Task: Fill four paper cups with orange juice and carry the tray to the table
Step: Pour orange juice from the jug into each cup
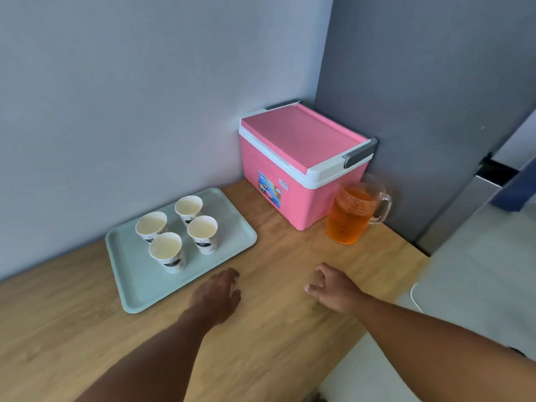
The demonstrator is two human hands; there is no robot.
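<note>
1. Where the pale grey-blue wall (116,97) meets the wooden surface (275,329), a mint-green tray (130,285) lies flat on the left, one long edge close to the wall.
2. Four paper cups (188,224) stand upright on the tray in a tight cluster, their white insides showing no orange liquid.
3. Right of the tray, apart from it, a pink cooler box (290,169) with a white rim and grey latches sits in the corner, lid down.
4. Just beside the cooler's right end stands a clear pitcher (351,216) holding orange juice, its handle turned to the right, close to the darker grey wall (435,82).
5. Further right, beyond the surface's edge, a pale floor (478,271) and part of a grey cabinet or appliance show; which one is unclear.
6. Left hand (217,294): reaching forward over the surface, palm down, near the tray's right corner but not touching it; fingers relaxed, slightly spread, holding nothing.
7. Right hand (333,285): extended over the surface, well short of the pitcher; fingers loosely curled, thumb out to the left, gripping nothing.
</note>
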